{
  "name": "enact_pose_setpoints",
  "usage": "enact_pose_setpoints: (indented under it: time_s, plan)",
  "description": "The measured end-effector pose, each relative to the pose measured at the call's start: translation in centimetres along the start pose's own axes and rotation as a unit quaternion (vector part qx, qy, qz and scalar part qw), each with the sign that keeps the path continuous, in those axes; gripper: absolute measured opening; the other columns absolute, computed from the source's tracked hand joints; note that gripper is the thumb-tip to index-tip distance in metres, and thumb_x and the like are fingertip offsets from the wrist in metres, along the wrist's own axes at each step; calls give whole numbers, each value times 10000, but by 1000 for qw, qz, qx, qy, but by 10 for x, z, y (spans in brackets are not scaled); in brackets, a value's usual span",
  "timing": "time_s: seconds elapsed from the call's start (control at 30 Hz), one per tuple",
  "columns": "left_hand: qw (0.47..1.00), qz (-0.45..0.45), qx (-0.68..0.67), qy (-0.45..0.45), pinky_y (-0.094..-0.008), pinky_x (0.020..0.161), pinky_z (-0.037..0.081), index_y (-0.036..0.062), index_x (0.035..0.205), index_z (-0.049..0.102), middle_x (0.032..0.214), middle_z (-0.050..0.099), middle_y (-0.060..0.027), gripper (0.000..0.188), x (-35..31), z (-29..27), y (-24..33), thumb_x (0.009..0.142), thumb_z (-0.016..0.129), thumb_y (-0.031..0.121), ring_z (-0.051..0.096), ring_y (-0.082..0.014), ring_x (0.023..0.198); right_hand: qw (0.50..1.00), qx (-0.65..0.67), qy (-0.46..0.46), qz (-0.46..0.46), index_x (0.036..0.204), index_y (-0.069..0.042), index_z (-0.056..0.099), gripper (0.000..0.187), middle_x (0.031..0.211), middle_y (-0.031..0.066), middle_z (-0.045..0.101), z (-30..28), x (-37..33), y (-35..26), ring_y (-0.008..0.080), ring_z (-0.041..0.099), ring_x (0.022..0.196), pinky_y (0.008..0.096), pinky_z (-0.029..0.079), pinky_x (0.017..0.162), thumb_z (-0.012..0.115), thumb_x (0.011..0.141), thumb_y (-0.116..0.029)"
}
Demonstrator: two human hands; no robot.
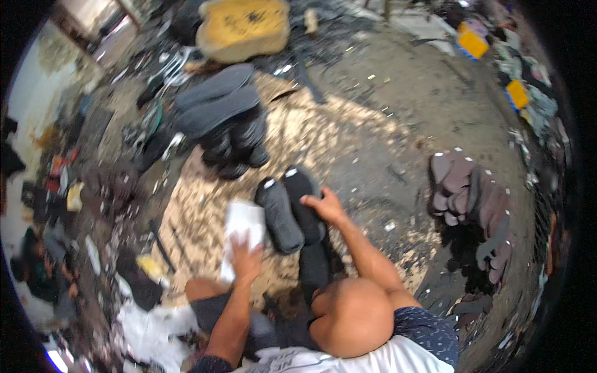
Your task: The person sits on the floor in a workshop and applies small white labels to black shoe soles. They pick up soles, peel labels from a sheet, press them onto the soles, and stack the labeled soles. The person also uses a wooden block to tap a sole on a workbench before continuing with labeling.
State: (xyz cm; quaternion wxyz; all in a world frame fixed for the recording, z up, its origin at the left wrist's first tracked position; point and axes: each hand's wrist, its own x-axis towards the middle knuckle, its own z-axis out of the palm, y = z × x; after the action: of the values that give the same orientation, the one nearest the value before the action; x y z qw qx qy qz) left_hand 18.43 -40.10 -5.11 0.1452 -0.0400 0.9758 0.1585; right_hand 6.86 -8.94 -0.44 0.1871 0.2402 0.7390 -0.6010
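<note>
The person sits on a floor strewn with pale shavings (311,133), knees drawn up, with both forearms reaching forward from the lower edge of the view. The landmark is a pair of dark grey shoe soles (289,208) lying side by side on the floor directly ahead of the knees, toes pointing away. The right hand (323,206) rests on the right-hand sole of this pair, fingers spread flat across its upper surface and pressing down rather than wrapped around it; the hand is not closed. Just left of the soles lies a white sheet (244,233), and the left hand (247,260) is laid on its near end, fingers extended over it; whether they pinch the sheet or merely press it cannot be told. Beyond the soles, further from the person and slightly left, stands a stack of dark grey soles (224,118), piled several high. Further beyond that stack sits a yellow foam block (244,28). Well to the right of the soles lies a heap of brownish-purple sandal parts (472,205). Left of the soles, near the view's rim, the ground is covered in mixed scraps too blurred to identify.
</note>
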Motion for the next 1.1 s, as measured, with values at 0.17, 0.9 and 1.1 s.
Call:
enact_pose_setpoints:
  time_s: [0.17,0.9,1.1]
  plan:
    - [976,-42,-92,193,-563,1212,192,0,1564,321,1632,218,-296,732,16,-10,14,1005,611,374,218,-463,1505,940,-227,192,-169,1379,57,431,910,1272,314,583,-45,-6,-11,445,572,1204,479,474,1027,833,739,-450]
    - [916,100,-377,88,-539,1151,329,0,1606,125,1528,371,-285,1046,54,10,115,840,806,208,404,-446,1397,896,-146,289,-305,1550,-43,211,1050,1349,304,568,-62,-31,73,462,594,1215,530,466,1033,868,755,-244]
    - [995,104,3,12,-559,1063,371,-2,1585,231,1368,525,-238,1037,54,-75,129,813,831,343,516,-414,1247,853,-411,260,-191,1582,47,134,1158,1203,313,602,-89,-47,-9,472,597,1073,548,482,918,838,741,-323]
